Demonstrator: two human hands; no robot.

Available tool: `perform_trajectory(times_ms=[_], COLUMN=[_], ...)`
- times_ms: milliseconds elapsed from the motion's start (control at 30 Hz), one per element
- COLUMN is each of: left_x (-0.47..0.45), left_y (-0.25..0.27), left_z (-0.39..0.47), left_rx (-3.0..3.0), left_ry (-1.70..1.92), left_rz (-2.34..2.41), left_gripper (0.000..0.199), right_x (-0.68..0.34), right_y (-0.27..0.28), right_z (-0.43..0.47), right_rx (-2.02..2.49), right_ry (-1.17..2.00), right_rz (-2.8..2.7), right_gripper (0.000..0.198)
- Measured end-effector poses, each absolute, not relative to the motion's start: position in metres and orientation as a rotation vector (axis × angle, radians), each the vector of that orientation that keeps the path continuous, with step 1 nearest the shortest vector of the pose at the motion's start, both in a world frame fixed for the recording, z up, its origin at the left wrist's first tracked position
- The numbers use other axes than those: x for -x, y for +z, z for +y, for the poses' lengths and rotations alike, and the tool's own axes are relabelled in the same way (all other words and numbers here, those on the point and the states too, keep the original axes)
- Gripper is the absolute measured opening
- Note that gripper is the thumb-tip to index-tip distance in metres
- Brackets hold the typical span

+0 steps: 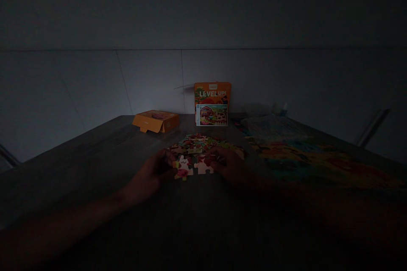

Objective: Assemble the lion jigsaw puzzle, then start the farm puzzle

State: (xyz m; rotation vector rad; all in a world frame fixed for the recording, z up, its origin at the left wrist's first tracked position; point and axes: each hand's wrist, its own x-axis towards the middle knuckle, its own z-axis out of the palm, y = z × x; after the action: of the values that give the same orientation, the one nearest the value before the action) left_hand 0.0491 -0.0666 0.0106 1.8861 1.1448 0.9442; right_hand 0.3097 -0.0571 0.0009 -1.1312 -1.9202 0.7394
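Observation:
My left hand (154, 173) pinches a jigsaw puzzle piece (183, 167) with a white cow's face and a pink muzzle on it. Close by on the right, my right hand (230, 166) grips a second jigsaw piece (203, 166), pale pink with dark red at the top. A narrow gap separates the two pieces. Just beyond my hands lies a heap of loose puzzle pieces (195, 139), partly covered by my fingers. The light is very dim, so fine detail on the pieces is lost.
Behind the heap, a farm picture card (212, 115) leans on an upright orange "LEVEL UP!" box (203, 88). An open orange carton (151, 123) sits at the back left of the table (104, 144). On the right lie clear plastic wrapping (270, 125) and a large colourful sheet (318, 159).

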Motion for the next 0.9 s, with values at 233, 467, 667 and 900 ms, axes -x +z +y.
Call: perform_trajectory(times_ms=[233,467,667,900], left_x=[-0.049,-0.048,-0.046,-0.045], left_y=[0.01,0.005,0.003,0.001], left_z=[-0.066,-0.064,-0.063,-0.062], left_rx=[-1.977,-2.011,-2.017,-2.036], left_ry=[0.923,0.944,0.942,0.934], left_rz=[1.118,1.051,1.025,1.044], left_gripper=[0.019,0.016,0.016,0.018], right_x=[-0.309,-0.308,-0.309,-0.307], right_y=[0.003,0.002,0.002,0.006], right_z=[-0.059,-0.061,-0.063,-0.066], right_rx=[1.088,1.035,1.052,1.104], right_ry=[0.78,0.736,0.676,0.641], right_rz=[-1.949,-1.991,-2.016,-2.012], right_gripper=[0.018,0.017,0.017,0.017])
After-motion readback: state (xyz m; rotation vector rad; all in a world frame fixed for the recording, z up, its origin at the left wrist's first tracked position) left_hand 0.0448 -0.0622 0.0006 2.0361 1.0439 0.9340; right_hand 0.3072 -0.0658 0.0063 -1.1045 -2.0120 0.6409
